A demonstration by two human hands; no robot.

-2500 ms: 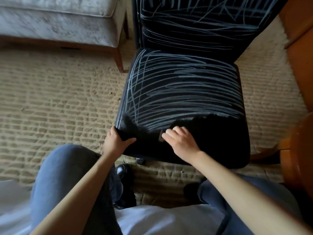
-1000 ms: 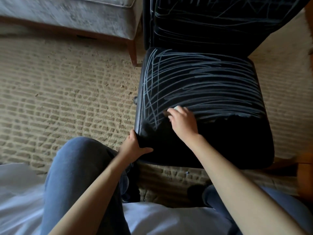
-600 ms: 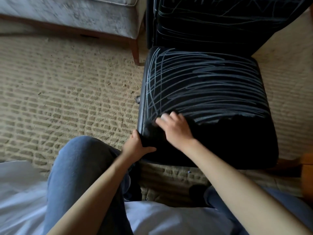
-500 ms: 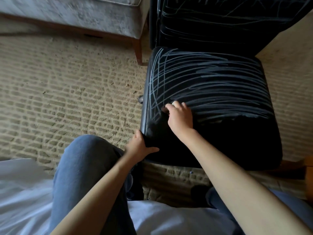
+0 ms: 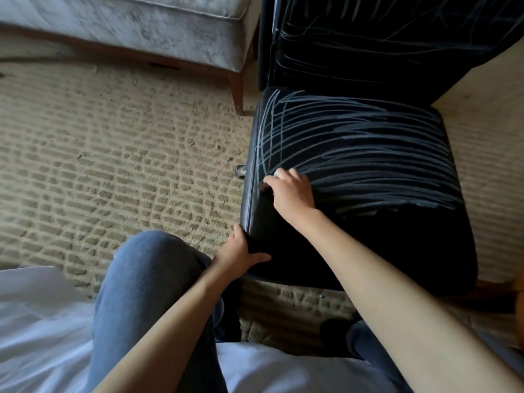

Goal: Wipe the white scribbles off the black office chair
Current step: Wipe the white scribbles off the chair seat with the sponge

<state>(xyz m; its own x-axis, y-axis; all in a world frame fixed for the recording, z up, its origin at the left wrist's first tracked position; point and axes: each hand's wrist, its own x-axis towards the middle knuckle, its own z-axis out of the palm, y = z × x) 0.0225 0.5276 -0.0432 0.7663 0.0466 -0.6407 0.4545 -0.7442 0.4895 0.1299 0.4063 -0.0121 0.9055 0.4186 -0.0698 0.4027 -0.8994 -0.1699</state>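
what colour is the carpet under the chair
The carpet is beige with a brick-like woven pattern, clearest in the head view.

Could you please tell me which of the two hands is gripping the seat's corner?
The left hand, clasping the near corner of the seat; the right hand holds a small wipe on top, among the scribbles.

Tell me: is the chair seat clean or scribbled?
Partly clean: front strip of the seat is plain black; white scribbles cover the rest.
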